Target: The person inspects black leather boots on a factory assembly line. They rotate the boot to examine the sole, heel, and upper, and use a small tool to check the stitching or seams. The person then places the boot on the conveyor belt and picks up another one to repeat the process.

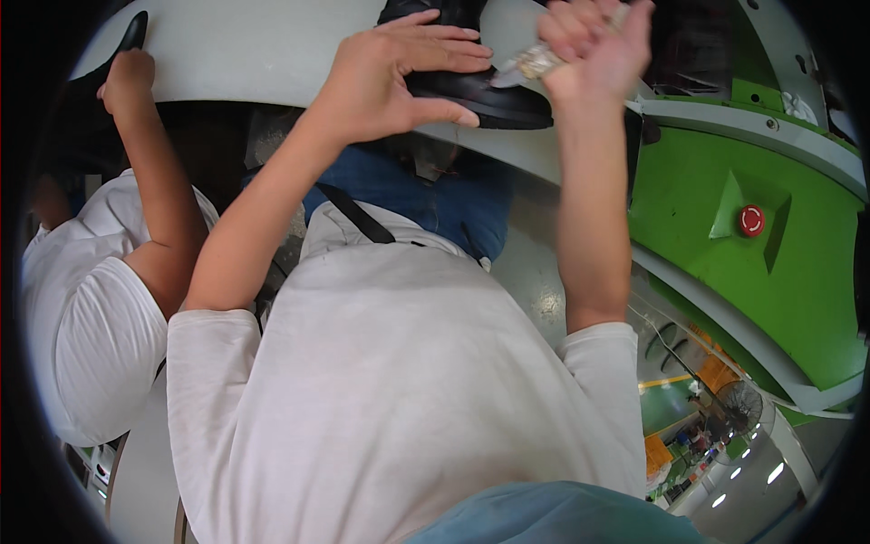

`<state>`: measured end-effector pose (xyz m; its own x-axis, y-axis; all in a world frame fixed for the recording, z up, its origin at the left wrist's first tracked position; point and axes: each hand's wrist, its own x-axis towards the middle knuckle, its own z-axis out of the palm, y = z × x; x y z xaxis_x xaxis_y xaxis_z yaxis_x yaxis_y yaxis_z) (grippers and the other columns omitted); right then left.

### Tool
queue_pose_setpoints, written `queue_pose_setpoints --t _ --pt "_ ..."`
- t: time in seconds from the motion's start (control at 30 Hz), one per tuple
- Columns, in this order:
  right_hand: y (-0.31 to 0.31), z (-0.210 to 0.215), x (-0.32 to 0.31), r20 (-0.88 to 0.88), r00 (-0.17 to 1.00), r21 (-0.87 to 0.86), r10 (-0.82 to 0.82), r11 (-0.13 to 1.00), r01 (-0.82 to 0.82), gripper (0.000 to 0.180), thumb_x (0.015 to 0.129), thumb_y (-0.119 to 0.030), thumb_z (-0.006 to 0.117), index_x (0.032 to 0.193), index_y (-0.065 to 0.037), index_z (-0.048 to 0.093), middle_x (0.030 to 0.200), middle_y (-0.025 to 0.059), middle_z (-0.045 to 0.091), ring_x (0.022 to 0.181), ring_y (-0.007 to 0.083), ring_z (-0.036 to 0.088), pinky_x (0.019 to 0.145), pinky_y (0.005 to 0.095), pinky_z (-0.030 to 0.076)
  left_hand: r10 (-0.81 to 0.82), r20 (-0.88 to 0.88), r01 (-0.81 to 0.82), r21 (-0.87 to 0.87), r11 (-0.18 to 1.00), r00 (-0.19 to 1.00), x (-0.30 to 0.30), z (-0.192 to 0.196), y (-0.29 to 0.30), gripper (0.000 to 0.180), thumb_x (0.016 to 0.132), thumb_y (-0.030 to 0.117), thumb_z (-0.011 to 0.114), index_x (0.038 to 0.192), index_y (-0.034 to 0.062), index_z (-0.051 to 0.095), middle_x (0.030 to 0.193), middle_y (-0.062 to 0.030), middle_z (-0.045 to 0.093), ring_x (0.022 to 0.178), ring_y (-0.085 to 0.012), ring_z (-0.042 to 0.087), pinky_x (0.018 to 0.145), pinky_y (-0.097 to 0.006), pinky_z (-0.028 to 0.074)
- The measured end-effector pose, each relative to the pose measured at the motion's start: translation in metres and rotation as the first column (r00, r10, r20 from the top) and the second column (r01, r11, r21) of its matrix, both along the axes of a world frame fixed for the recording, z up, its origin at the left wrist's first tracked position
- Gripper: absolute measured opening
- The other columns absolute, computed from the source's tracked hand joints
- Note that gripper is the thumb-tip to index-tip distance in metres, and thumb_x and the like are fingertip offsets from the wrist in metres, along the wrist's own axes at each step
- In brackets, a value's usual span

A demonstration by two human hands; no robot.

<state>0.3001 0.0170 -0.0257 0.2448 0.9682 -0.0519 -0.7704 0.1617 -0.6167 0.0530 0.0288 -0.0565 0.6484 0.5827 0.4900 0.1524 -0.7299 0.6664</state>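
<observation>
A black boot (480, 100) lies on the pale worktop, its toe pointing right. My left hand (399, 77) grips it from the left, with the fingers stretched over its upper and the thumb along the near side. My right hand (594, 50) is closed around the wrapped, stained handle of a knife-like tool (535, 63). The short, pale blade points down and left at the boot's toe, seeming to touch it. Motion slightly blurs my right hand.
The pale worktop (245, 45) runs along the top. At the right stands a green machine panel (698, 199) with a red emergency stop button (751, 220). A co-worker in a white shirt (100, 308) sits close on my left, one hand (130, 77) on a dark item.
</observation>
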Motion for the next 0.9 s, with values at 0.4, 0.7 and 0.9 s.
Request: queue_pose_setpoints --t 0.4,0.7,0.9 --pt "-0.1 0.019 0.016 0.39 0.888 -0.044 0.244 0.968 -0.246 0.043 0.124 -0.041 0.044 0.123 -0.005 0.069 0.07 -0.0055 0.04 0.061 0.0058 0.038 0.056 0.024 0.03 -0.03 -0.029 0.03 0.013 0.999 0.999 -0.001 -0.008 0.001 0.063 0.07 0.034 0.102 0.126 0.0066 0.087 0.134 -0.0073 0.084 0.139 -0.0316 0.072 0.129 -0.055 0.045" --pt "-0.113 0.023 0.008 0.532 0.837 0.08 0.125 0.977 -0.197 0.057 0.122 -0.055 0.044 0.121 -0.002 0.067 0.074 -0.0031 0.044 0.059 0.006 0.039 0.052 0.0249 0.035 -0.11 -0.088 0.112 0.017 0.994 0.99 -0.003 0.0 0.012 0.069 0.067 0.038 0.102 0.127 0.0071 0.086 0.136 -0.0067 0.083 0.141 -0.033 0.071 0.13 -0.056 0.043" --pt "-0.064 0.043 0.023 0.104 0.981 0.296 0.164 0.937 -0.188 0.058 0.119 -0.063 0.044 0.112 -0.01 0.067 0.07 -0.0063 0.037 0.054 0.0075 0.031 0.047 0.0261 0.03 -0.082 -0.142 0.107 0.178 0.978 0.986 0.025 0.021 0.008 0.074 0.065 0.056 0.1 0.117 0.0058 0.083 0.124 -0.008 0.084 0.138 -0.0336 0.071 0.13 -0.055 0.044"
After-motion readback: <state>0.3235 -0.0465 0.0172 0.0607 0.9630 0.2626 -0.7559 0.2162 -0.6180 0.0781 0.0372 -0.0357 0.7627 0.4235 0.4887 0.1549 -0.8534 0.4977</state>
